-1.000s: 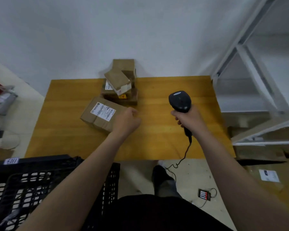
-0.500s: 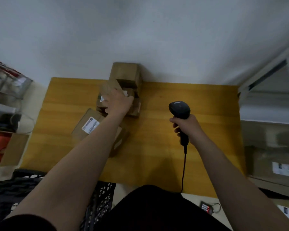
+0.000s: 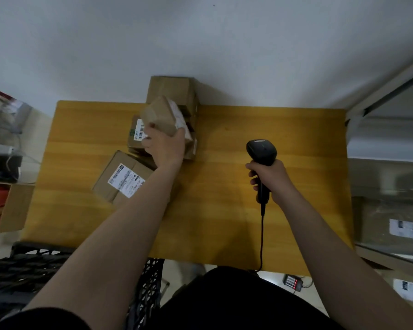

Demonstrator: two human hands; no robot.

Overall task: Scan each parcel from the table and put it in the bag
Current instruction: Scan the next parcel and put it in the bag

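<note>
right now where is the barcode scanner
In the head view, the barcode scanner is right of centre above the table, gripped by the right hand, apart from the parcels to its left.

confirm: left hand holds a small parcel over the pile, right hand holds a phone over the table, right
Not quite. The head view shows the right hand holding a black scanner, not a phone. The left hand does hold a small parcel over the pile.
</note>
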